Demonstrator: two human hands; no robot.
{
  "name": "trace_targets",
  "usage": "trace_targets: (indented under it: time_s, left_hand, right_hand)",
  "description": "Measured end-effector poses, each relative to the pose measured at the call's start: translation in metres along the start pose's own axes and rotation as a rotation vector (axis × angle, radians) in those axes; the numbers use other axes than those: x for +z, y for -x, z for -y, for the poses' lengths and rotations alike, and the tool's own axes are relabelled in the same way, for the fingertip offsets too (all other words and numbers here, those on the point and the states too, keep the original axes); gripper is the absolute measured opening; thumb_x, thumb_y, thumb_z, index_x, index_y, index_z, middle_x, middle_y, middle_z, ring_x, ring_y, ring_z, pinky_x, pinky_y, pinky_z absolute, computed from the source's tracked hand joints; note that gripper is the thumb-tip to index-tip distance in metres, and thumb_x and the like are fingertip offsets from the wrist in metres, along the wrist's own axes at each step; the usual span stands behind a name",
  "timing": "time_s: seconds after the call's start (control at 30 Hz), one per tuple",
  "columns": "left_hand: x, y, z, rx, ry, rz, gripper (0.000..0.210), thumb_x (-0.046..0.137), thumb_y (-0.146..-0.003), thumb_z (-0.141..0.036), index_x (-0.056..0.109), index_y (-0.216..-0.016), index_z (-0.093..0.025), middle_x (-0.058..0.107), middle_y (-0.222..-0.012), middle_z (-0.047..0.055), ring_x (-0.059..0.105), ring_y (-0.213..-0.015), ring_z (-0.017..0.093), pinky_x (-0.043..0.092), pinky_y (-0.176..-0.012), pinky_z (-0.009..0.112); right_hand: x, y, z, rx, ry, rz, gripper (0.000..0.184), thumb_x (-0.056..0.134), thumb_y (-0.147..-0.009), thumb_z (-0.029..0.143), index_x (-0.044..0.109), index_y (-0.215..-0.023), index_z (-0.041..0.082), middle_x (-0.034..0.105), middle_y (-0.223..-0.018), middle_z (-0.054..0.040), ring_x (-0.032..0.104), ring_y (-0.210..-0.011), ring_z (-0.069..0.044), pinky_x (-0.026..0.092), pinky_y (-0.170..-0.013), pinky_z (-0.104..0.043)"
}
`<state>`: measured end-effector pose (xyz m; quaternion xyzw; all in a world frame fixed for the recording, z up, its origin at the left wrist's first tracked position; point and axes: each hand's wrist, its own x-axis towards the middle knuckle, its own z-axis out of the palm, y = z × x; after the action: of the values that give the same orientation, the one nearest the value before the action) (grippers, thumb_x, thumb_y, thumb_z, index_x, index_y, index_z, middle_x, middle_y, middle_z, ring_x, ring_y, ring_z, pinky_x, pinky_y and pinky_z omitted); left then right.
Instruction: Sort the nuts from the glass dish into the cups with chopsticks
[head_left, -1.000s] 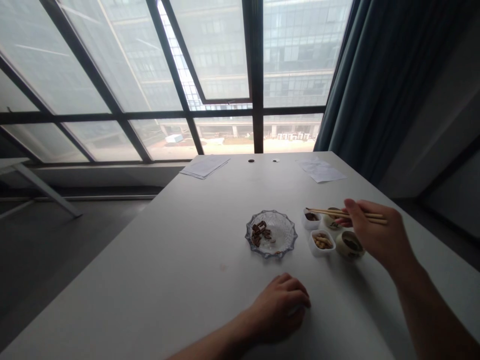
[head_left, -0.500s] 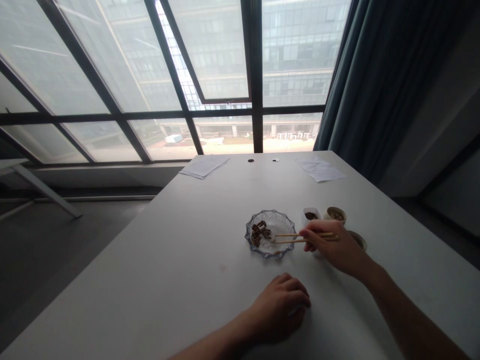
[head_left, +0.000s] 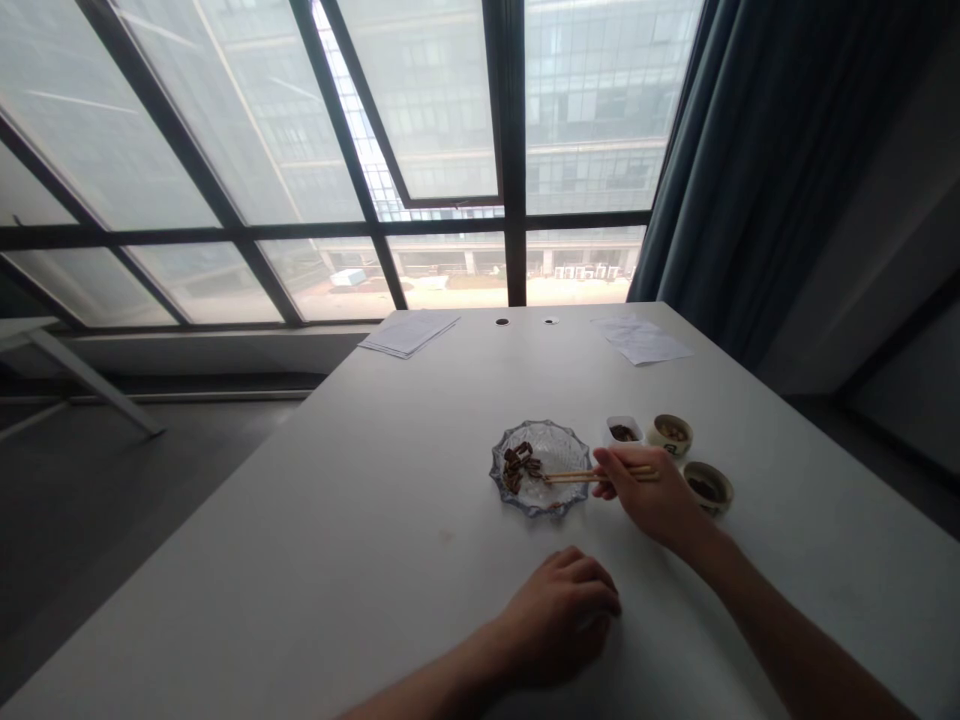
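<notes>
My right hand is closed around a pair of wooden chopsticks, whose tips lie close together over the clear glass dish with a scalloped rim. Several dark brown pieces are piled in the dish's left half, just left of the tips; whether the tips pinch anything is too small to tell. My left hand rests on the table in front of the dish, its fingers curled in and nothing visible in them.
Right of the dish stand a small white square container with dark bits, a round bowl with pale pieces, and another bowl with dark contents beside my right wrist. Papers and a loose sheet lie at the white table's far end.
My right hand has shifted slightly left and toward me, uncovering more of the bowls. The chopstick tips, apart before, have come together over the dish. My left hand has stayed still.
</notes>
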<state>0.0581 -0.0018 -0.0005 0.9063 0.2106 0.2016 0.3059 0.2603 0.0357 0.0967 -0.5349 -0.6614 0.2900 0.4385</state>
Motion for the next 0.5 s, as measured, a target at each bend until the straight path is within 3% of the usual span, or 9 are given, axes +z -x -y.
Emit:
trace_targets:
  time_s: [0.17,0.27,0.4,0.5]
  left_hand:
    - [0.000,0.000,0.000,-0.005,0.005,0.018,0.023,0.068,-0.090,-0.011,0.072,-0.108,-0.024,0.074,-0.118,0.003,0.062,-0.109,0.022,0.050,-0.103,0.033]
    - [0.000,0.000,0.000,-0.005,0.006,0.010,0.022,0.068,-0.090,-0.011,0.072,-0.107,-0.024,0.074,-0.118,0.003,0.063,-0.109,0.022,0.050,-0.104,0.032]
    - [-0.002,0.000,-0.001,-0.006,0.008,0.021,0.024,0.068,-0.089,-0.010,0.071,-0.108,-0.024,0.074,-0.118,0.003,0.063,-0.110,0.021,0.049,-0.104,0.032]
    - [-0.002,-0.001,-0.002,-0.009,0.009,0.019,0.025,0.068,-0.088,-0.009,0.071,-0.107,-0.024,0.074,-0.117,0.003,0.063,-0.110,0.021,0.049,-0.104,0.031]
  right_hand:
    - [-0.009,0.001,0.007,0.004,-0.061,-0.090,0.053,0.060,-0.103,0.061,0.074,-0.075,0.019,0.077,-0.067,-0.0078,0.075,-0.059,-0.023,0.059,-0.057,-0.031]
    - [-0.027,0.003,0.018,0.017,-0.098,-0.260,0.048,0.065,-0.099,0.062,0.076,-0.080,0.019,0.077,-0.068,-0.0078,0.077,-0.059,-0.024,0.060,-0.054,-0.031]
    - [-0.056,0.003,0.025,-0.001,0.054,-0.518,0.046,0.066,-0.099,0.061,0.077,-0.080,0.021,0.079,-0.071,-0.0078,0.077,-0.061,-0.024,0.061,-0.056,-0.031]
    - [-0.071,0.001,0.019,-0.023,0.160,-0.577,0.046,0.065,-0.100,0.060,0.075,-0.077,0.022,0.078,-0.070,-0.0071,0.077,-0.060,-0.023,0.061,-0.057,-0.031]
